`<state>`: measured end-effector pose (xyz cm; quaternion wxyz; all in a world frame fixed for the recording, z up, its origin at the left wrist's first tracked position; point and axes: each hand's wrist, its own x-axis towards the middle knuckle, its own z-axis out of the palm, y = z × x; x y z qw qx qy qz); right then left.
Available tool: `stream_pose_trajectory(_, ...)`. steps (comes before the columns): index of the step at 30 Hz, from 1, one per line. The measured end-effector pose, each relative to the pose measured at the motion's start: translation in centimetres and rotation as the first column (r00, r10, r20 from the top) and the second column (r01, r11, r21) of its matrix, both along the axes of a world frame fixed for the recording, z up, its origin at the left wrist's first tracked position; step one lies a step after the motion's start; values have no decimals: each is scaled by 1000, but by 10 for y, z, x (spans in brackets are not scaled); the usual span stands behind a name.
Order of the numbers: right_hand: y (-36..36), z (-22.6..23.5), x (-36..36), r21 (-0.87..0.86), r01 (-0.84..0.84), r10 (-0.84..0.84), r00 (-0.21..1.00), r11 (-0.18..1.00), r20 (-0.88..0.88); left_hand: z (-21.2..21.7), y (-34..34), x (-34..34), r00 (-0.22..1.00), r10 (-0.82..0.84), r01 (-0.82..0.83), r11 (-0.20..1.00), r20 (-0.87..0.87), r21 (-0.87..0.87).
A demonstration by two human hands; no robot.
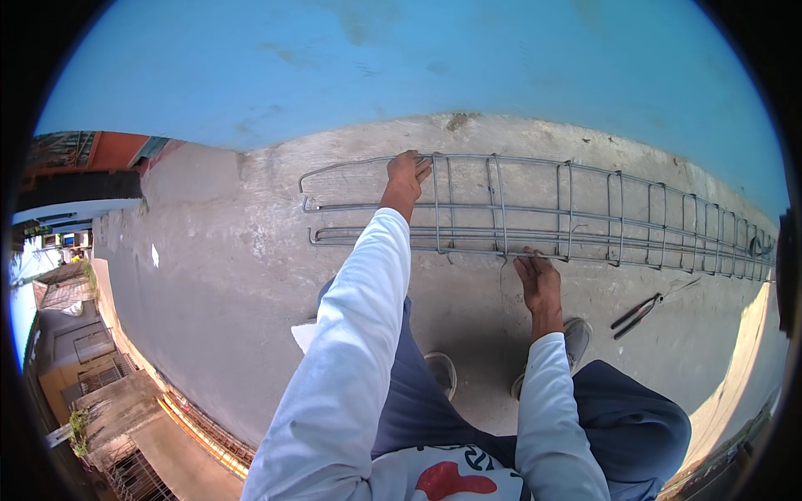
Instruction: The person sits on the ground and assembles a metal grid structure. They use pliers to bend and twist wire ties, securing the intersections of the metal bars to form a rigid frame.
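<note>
A long rebar cage (555,210) of grey steel bars and square ties lies on the concrete floor, running from the middle of the view to the far right. Its hooked bar ends stick out at the left. My left hand (407,175) reaches to the far upper bar, fingers closed round it near the first tie. On the near side my right hand (539,280) grips the lower bar between thumb and fingers, close to a tie. Pliers (637,316) with dark red and black handles lie on the floor to the right of my right hand, beside some thin wire (687,284).
A blue wall (501,67) rises behind the cage. My shoes (576,338) stand on the concrete just in front of it. A small white piece (304,336) lies by my left leg. Beyond the floor's left edge are buildings and orange bars (200,434).
</note>
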<state>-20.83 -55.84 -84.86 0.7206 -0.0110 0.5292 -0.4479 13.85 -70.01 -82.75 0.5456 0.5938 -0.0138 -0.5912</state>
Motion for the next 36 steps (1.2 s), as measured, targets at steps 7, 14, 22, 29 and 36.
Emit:
stream_pose_trajectory(7, -3, 6, 0, -64, -43, 41, 999, 997, -30, 21, -14, -19, 898, -289, 220, 948, 331, 231)
stream_pose_trajectory(14, 4, 20, -58, 246, -36, 215, 621, 969, -754, 20, -1, -85, 165, -672, 595, 652, 722, 470)
stream_pose_trajectory(22, 30, 1, -248, 584, 370, 628, 4, 722, -778, 9, -8, -165, -79, -846, 664, 350, 528, 661)
stream_pose_trajectory(29, 52, -34, -269, 641, 154, 658, -114, 752, -745, -28, -12, -151, 163, -766, 663, 552, 622, 506)
stream_pose_trajectory(36, 44, -52, -286, 612, 56, 612, 8, 789, -791, -8, -5, -147, 18, -753, 656, 506, 658, 561)
